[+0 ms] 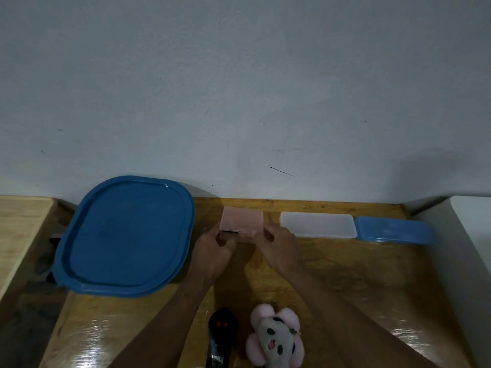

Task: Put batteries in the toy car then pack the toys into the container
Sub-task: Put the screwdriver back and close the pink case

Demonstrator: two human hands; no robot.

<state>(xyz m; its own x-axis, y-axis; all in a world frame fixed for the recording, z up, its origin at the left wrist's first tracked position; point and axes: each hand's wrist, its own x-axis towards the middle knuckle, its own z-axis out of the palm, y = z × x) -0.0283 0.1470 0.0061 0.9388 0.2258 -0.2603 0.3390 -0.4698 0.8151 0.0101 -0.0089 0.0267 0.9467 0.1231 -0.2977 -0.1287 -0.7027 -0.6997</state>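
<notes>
Hands work a small pink box [242, 220] at the table's [345, 274] back edge: left hand [212, 249] & right hand [279, 245] pinch its near corners, lid up. Black toy car [221, 338] & pink panda plush [275, 338] lie near front; big blue-lidded container [127, 235] sits left.

The table [358, 282] was wood with a glossy varnish that threw back bright glare near its front edge. The large blue lid [125, 235] looked like smooth plastic with a dull sheen. The pink box [241, 220], the clear box [318, 224] and the small blue box [393, 231] appeared plastic, the clear one frosted. The plush toy [275, 338] was soft, fuzzy cloth. The black toy car [221, 338] looked glossy plastic. The wall [239, 88] was matt, lightly marked.
</notes>
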